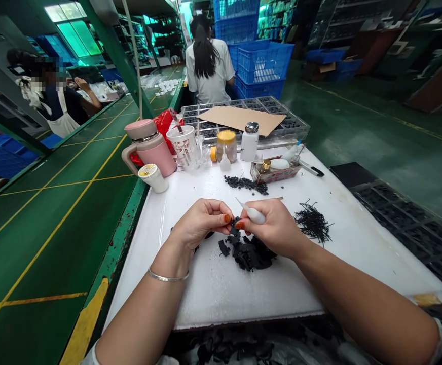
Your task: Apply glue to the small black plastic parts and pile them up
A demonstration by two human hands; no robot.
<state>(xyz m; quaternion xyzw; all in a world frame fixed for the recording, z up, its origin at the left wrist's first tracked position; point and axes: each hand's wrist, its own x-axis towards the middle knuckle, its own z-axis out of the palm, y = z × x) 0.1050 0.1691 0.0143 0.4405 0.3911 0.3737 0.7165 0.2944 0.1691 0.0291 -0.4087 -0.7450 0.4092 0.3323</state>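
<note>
My left hand [206, 220] pinches a small black part [234, 221] between thumb and fingers, above the white work surface. In my right hand [278, 225] is a white squeeze bottle [256, 215] with a thin pointed nozzle, tilted up to the left. My right fingertips meet the black part too; whether they grip it I cannot tell. Just below both hands lies a heap of black curved pieces [253, 253]. To the right of my right hand is a pile of thin black pins [312, 222]. Small black rings [246, 184] lie scattered beyond the hands.
Along the far edge stand a pink flask [150, 152], a paper cup [183, 144], a yellow-lidded jar [226, 144], a white bottle [250, 142] and a small box [276, 175]. A green conveyor [65, 203] runs left. Compartment trays [407, 213] are at right. Two people sit beyond.
</note>
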